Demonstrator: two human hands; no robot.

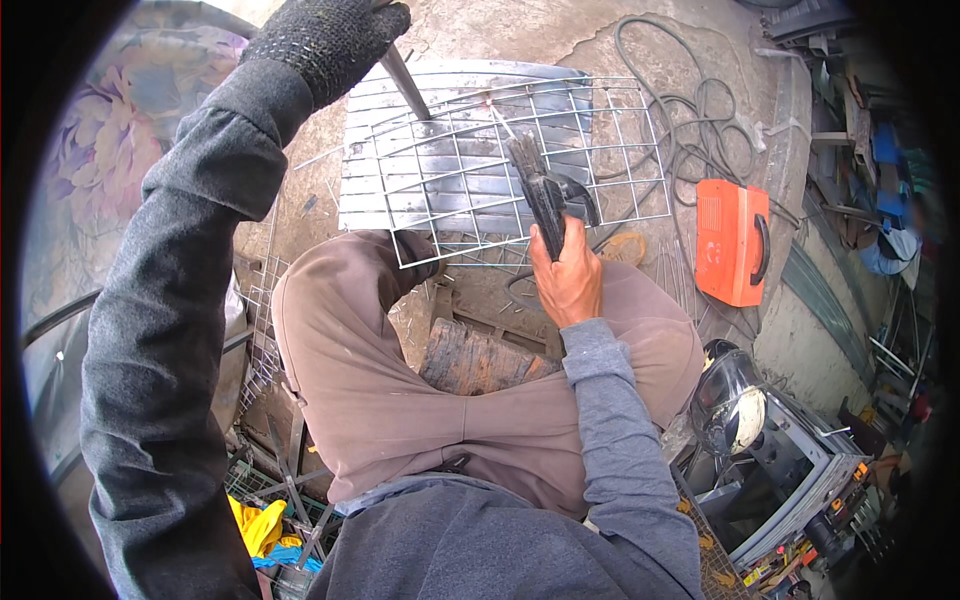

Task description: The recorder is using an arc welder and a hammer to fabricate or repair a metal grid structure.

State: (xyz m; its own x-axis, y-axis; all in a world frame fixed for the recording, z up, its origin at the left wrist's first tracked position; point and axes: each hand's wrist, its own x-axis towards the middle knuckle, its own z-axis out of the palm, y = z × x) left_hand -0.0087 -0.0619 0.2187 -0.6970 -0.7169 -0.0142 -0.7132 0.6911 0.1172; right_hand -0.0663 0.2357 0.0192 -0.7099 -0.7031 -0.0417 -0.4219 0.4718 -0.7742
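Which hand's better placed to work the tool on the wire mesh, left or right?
Right. The bare right hand already grips the dark handheld tool, whose head lies over the wire mesh. The gloved left hand is raised at the mesh's far edge, around a metal bar.

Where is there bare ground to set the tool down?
Bare concrete lies beyond the wire mesh panel, left of the coiled cables. Crowded: rods between mesh and orange welding unit; clutter by the helmet.

head-worn fisheye, looking down, close
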